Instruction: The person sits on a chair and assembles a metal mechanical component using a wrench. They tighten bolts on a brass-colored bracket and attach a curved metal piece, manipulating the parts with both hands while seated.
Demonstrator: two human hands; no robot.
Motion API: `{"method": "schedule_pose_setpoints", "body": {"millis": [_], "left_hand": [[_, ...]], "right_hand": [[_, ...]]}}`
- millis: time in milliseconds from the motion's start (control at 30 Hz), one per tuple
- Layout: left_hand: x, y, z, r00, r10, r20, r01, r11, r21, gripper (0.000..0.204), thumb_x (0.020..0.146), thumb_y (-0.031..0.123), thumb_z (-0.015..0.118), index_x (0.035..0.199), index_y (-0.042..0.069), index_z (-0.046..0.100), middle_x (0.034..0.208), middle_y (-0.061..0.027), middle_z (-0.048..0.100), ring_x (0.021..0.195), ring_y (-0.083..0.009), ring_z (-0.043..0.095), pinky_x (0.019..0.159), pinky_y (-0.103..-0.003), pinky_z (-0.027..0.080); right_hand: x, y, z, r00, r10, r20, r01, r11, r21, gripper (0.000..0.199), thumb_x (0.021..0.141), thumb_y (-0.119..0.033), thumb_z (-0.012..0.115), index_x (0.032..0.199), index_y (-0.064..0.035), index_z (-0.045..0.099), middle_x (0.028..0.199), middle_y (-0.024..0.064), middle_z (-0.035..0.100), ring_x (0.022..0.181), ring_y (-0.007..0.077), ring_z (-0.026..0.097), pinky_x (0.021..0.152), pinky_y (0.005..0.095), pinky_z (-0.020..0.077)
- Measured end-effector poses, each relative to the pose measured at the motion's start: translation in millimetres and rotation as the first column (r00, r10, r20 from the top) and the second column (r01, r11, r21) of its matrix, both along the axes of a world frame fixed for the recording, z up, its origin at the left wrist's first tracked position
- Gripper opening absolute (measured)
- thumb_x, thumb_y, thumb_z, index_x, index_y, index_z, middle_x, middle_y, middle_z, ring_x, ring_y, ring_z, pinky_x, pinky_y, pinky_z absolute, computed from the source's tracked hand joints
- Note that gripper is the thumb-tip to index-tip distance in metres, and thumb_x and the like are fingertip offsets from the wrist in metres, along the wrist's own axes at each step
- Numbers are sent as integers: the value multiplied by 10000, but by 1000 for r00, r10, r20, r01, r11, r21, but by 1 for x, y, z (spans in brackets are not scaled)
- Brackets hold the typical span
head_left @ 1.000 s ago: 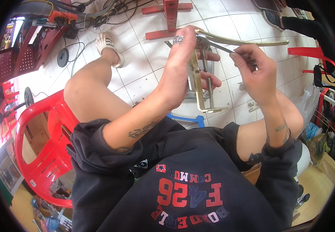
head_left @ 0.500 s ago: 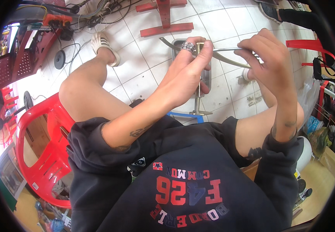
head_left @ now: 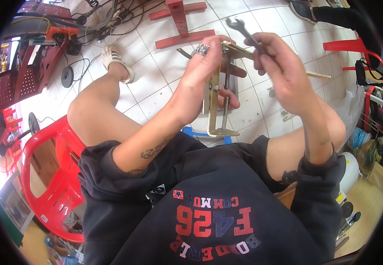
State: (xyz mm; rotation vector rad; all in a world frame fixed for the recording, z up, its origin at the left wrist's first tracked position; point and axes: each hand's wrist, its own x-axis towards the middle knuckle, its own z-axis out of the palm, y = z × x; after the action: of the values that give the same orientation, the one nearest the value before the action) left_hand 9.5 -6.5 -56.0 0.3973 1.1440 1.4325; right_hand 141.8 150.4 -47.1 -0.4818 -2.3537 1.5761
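Note:
My left hand (head_left: pixel 192 90), with a silver ring, is wrapped round a brass-coloured metal bracket (head_left: pixel 212 104) above the floor. The bracket is a narrow frame with a foot at its lower end, and a slim metal rod (head_left: pixel 227 97) runs along it. A flat metal strip (head_left: pixel 241 49) extends from its top and passes behind my right hand (head_left: pixel 282 73). That hand is closed round a dark grey open-end wrench (head_left: pixel 246 34), its jaw pointing up and left, apart from the bracket. My left palm side and part of the bracket are hidden.
Part of a blue stool (head_left: pixel 191 131) shows below the bracket. A red metal stand (head_left: pixel 180 20) is ahead on the tiled floor. Cables lie at the far left, and a red plastic chair (head_left: pixel 32 176) stands at my left. Another person's shoe (head_left: pixel 303 11) is at far right.
The bracket has turned in my left hand, so its side and rod now show. My right hand has shifted left, and the wrench has swung so its jaw faces up and left.

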Motion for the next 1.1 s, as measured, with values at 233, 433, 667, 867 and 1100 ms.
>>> {"method": "schedule_pose_setpoints", "body": {"millis": [233,433,667,867,1100], "left_hand": [[11,-1,0,998,-46,-53,45,999,-12,675,966,642,367,1346,84,375,1083,-188,559,607,-192,608,564,-281,495],[6,-6,3,994,-105,22,104,994,41,672,970,628,371,1378,95,363,1075,-181,582,602,-178,620,559,-272,485],[4,-10,2,992,-122,-38,124,991,53,658,979,603,365,1386,86,365,1084,-156,598,602,-165,634,556,-238,448],[1,-11,1,987,-153,-40,155,987,51,650,979,594,374,1379,81,378,1081,-137,601,620,-160,636,566,-237,440],[2,-13,3,980,-150,-134,161,984,76,621,978,572,410,1345,72,424,1088,-131,576,703,-141,597,612,-261,482]], "right_hand": [[-17,4,8,980,-6,201,-31,983,179,340,825,-281,755,965,0,626,813,96,658,729,165,582,668,316,463],[-14,20,-8,954,145,261,-154,988,16,410,866,-318,745,1026,-13,523,829,42,609,705,94,456,627,262,389],[-7,13,-5,939,257,230,-217,959,-183,330,944,-255,665,1079,-43,452,835,-9,469,756,59,408,650,221,354],[-7,7,-21,925,229,304,-194,971,-143,321,957,-304,628,1062,-29,499,848,56,576,774,98,515,693,263,431],[-7,6,-14,931,245,272,-176,951,-254,315,930,-280,669,942,-4,516,806,58,597,729,89,558,674,253,455]]}}
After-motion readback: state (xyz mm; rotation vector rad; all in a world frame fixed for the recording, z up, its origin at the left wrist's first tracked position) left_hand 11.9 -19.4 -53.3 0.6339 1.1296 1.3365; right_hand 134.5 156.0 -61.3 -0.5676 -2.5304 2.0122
